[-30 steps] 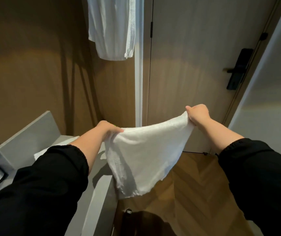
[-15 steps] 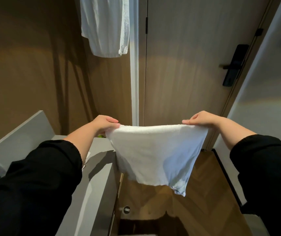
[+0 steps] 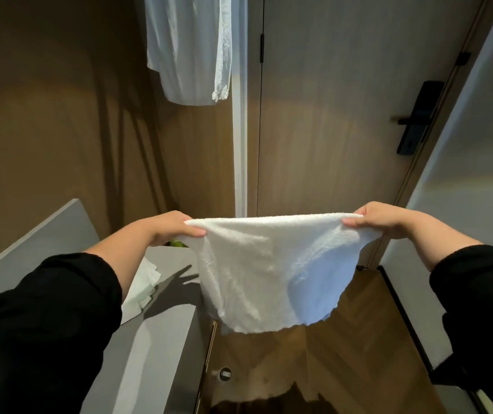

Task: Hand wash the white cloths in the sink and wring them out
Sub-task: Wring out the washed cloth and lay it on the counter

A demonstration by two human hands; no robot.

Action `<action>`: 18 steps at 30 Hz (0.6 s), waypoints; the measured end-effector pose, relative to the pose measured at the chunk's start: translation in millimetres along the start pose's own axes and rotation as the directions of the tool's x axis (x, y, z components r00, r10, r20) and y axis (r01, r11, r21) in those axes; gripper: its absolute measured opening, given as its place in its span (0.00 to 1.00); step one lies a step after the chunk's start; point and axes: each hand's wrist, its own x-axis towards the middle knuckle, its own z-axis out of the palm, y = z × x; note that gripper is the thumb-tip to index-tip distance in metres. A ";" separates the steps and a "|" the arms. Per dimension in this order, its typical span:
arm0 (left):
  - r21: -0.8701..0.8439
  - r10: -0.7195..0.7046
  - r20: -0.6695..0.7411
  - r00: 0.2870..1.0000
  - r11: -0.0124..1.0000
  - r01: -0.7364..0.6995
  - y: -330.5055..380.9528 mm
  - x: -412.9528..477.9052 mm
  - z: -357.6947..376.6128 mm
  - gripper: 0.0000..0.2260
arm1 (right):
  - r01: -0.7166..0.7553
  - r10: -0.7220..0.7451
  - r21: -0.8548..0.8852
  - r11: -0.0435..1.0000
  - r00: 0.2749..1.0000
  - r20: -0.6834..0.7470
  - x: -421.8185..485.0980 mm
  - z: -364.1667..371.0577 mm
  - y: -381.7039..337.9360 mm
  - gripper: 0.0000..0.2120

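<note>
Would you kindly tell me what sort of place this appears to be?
Probably a hotel-room or flat entryway: a door with a black electronic lock, a white garment hanging against the wood-panelled wall, and a herringbone wood floor.

Warm light falls on brown wall (image 3: pixel 45 130), pale door (image 3: pixel 329 115), herringbone floor (image 3: pixel 343 354), grey counter (image 3: pixel 155 339)

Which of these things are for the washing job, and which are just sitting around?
For the job: white cloth, pinched at its top corners by the left hand and right hand; folded white pile, maybe another cloth.
Just around: hanging white garment, door lock, grey counter, wooden floor.
</note>
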 end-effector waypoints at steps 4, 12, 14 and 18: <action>-0.050 -0.117 -0.086 0.989 0.992 0.113 0.1 0.4 7.5 0.25 | -0.077 0.077 0.039 0.996 0.997 0.021 -2.7 17.8 -6.3 0.15; -0.375 -0.253 -0.220 0.942 0.914 0.158 89.0 -21.8 53.6 0.07 | -0.002 0.208 0.590 0.807 0.937 -0.281 -0.4 57.8 -87.9 0.13; -0.513 -0.179 -0.135 0.975 0.854 0.086 110.0 -27.5 62.6 0.06 | 0.107 0.040 0.428 0.897 0.946 -0.320 -18.2 70.8 -111.8 0.16; -0.535 -0.015 -0.124 0.992 0.843 -0.055 132.6 -33.4 74.0 0.09 | 0.399 -0.390 0.058 0.915 0.913 -0.123 -59.0 104.5 -132.1 0.15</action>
